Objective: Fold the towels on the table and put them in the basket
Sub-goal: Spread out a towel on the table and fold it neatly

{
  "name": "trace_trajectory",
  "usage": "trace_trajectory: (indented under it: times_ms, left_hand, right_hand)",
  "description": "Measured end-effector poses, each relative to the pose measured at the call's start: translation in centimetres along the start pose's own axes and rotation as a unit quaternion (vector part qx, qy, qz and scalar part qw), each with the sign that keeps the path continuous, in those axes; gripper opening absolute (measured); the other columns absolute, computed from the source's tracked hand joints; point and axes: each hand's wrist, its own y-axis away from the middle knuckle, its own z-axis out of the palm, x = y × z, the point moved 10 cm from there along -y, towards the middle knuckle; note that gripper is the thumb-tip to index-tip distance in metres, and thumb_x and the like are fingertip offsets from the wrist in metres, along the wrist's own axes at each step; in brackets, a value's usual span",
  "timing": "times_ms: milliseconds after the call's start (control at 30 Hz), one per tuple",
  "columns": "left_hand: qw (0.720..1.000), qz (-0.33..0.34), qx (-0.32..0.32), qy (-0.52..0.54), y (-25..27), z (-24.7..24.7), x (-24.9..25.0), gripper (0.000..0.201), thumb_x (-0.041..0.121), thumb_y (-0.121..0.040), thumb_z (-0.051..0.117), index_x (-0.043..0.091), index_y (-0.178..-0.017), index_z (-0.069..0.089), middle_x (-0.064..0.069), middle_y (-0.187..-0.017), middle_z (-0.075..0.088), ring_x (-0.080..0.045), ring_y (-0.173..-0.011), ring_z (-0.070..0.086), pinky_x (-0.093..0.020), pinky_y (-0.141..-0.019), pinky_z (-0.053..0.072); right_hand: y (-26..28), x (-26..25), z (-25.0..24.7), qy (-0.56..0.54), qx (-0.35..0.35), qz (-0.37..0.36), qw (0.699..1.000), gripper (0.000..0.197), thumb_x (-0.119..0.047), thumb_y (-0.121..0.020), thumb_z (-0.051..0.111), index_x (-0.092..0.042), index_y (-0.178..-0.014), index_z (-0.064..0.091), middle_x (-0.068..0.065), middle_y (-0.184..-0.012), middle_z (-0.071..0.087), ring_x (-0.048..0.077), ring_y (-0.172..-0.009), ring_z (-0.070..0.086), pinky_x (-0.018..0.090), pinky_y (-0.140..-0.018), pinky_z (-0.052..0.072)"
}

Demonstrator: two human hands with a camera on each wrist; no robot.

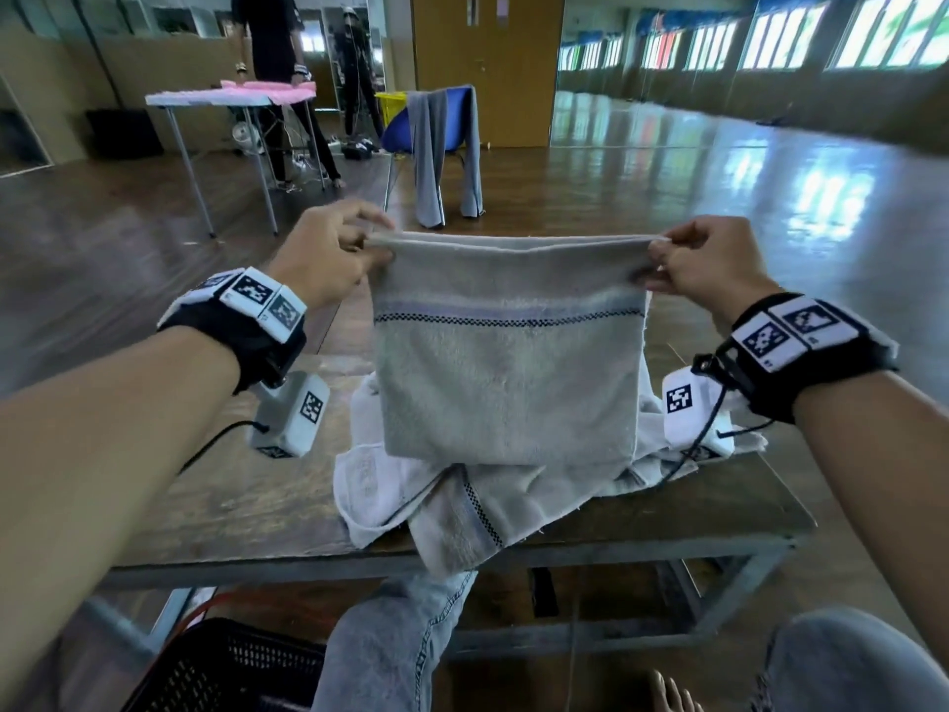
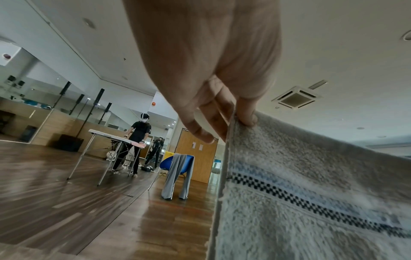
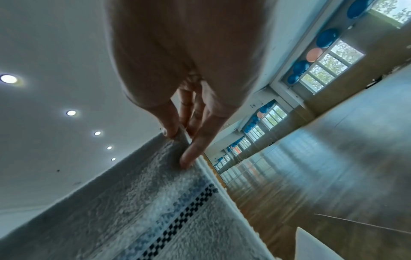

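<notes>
A grey towel (image 1: 508, 382) with a blue band and a black checkered stripe hangs doubled over, held up above the table (image 1: 246, 511). My left hand (image 1: 334, 259) pinches its upper left corner, thumb in front and fingers behind. My right hand (image 1: 703, 267) pinches the upper right corner. The left wrist view shows the thumb and fingers clamped on the towel (image 2: 311, 184) edge; the right wrist view shows the same on the towel (image 3: 142, 202). Below it a loose pile of towels (image 1: 462, 501) lies on the table, one end drooping over the front edge. A black basket (image 1: 221, 670) stands on the floor at lower left.
My knees in jeans (image 1: 390, 644) are under the table front. Beyond the table stands a blue chair (image 1: 441, 120) draped with grey cloth. A person (image 1: 287, 69) works at a white folding table (image 1: 215, 100) at the back left. Open wooden floor lies to the right.
</notes>
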Motion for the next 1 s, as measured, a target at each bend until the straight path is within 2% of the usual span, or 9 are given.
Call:
trace_trajectory:
  times_ms: [100, 200, 300, 400, 500, 633, 700, 800, 1000]
  left_hand:
    - [0.998, 0.008, 0.065, 0.000, -1.1, -2.2, 1.2, 0.018, 0.016, -0.091, 0.068, 0.012, -0.109, 0.069, -0.009, -0.099, 0.073, -0.014, -0.075, 0.065, -0.026, -0.066, 0.054]
    - [0.993, 0.031, 0.114, 0.002, -0.8, -4.1, 2.3, 0.016, 0.016, -0.093, 0.066, 0.008, -0.106, 0.071, -0.008, -0.096, 0.074, -0.018, -0.084, 0.071, -0.031, -0.072, 0.060]
    - [0.994, 0.051, 0.097, 0.004, 1.1, -4.1, 2.1, 0.012, 0.018, -0.092, 0.066, 0.015, -0.102, 0.073, 0.000, -0.084, 0.073, 0.000, -0.065, 0.065, -0.014, -0.057, 0.052]
    - [1.000, 0.016, 0.019, -0.015, 4.1, -2.1, -0.6, 0.011, 0.019, -0.092, 0.067, 0.025, -0.097, 0.075, 0.013, -0.075, 0.071, 0.006, -0.056, 0.058, -0.006, -0.053, 0.045]
    - [0.989, -0.046, -0.130, -0.051, 8.0, 2.0, -4.6, 0.010, 0.018, -0.092, 0.066, 0.020, -0.093, 0.076, 0.010, -0.072, 0.072, -0.007, -0.063, 0.062, -0.006, -0.056, 0.047]
    - [0.931, -0.149, -0.329, -0.057, 14.0, 8.5, -10.4, 0.012, 0.024, -0.093, 0.066, 0.018, -0.096, 0.076, 0.005, -0.087, 0.077, -0.008, -0.077, 0.072, -0.025, -0.072, 0.059]
    - [0.908, -0.197, -0.369, -0.030, 16.0, 10.8, -12.7, 0.013, 0.021, -0.093, 0.066, 0.013, -0.099, 0.074, 0.004, -0.085, 0.076, -0.007, -0.077, 0.072, -0.033, -0.075, 0.061]
    - [0.908, -0.230, -0.351, -0.025, 15.9, 12.2, -15.2, 0.016, 0.019, -0.093, 0.067, 0.006, -0.100, 0.072, 0.000, -0.082, 0.073, -0.008, -0.073, 0.072, -0.029, -0.067, 0.060]
    - [0.955, -0.195, -0.214, -0.063, 10.4, 11.7, -16.5, 0.017, 0.025, -0.090, 0.070, 0.010, -0.083, 0.073, -0.006, -0.076, 0.075, -0.024, -0.075, 0.073, -0.042, -0.072, 0.058]
  right_hand:
    - [-0.8, -2.9, 0.1, -0.063, -0.014, -0.038, 0.997, 0.023, -0.002, -0.090, 0.070, -0.020, -0.077, 0.064, 0.001, -0.088, 0.067, 0.026, -0.093, 0.073, 0.033, -0.080, 0.061]
    - [0.5, -5.3, -0.6, -0.125, -0.020, -0.097, 0.987, 0.028, 0.001, -0.093, 0.065, -0.023, -0.079, 0.065, -0.003, -0.090, 0.070, 0.018, -0.095, 0.073, 0.025, -0.080, 0.060]
    - [3.2, -5.1, -1.2, -0.112, -0.044, -0.111, 0.987, 0.027, -0.004, -0.096, 0.063, -0.026, -0.082, 0.066, -0.007, -0.089, 0.071, 0.014, -0.089, 0.073, 0.025, -0.077, 0.060]
    - [6.5, -2.4, -0.7, 0.010, -0.127, -0.098, 0.987, 0.019, -0.008, -0.095, 0.064, -0.024, -0.086, 0.065, -0.006, -0.085, 0.068, 0.014, -0.083, 0.065, 0.030, -0.078, 0.058]
    - [9.9, 2.8, 0.9, 0.085, -0.266, -0.016, 0.960, 0.005, -0.015, -0.087, 0.071, -0.011, -0.088, 0.069, 0.005, -0.081, 0.068, 0.019, -0.077, 0.061, 0.031, -0.075, 0.054]
    - [13.4, 11.1, 3.1, 0.164, -0.373, 0.097, 0.908, 0.005, -0.009, -0.092, 0.069, -0.005, -0.091, 0.067, 0.009, -0.081, 0.067, 0.017, -0.070, 0.063, 0.036, -0.074, 0.054]
    - [14.8, 14.4, 4.2, 0.195, -0.414, 0.135, 0.879, 0.006, -0.012, -0.094, 0.067, -0.007, -0.091, 0.066, 0.007, -0.079, 0.070, 0.016, -0.069, 0.068, 0.032, -0.068, 0.053]
    - [14.7, 16.6, 5.0, 0.206, -0.406, 0.150, 0.878, 0.006, -0.011, -0.095, 0.066, -0.005, -0.095, 0.065, 0.007, -0.078, 0.074, 0.014, -0.067, 0.072, 0.024, -0.057, 0.050]
    - [9.5, 15.4, 5.7, 0.176, -0.229, 0.088, 0.953, 0.009, -0.004, -0.092, 0.068, -0.008, -0.086, 0.063, 0.010, -0.075, 0.067, 0.006, -0.052, 0.065, 0.015, -0.045, 0.047]
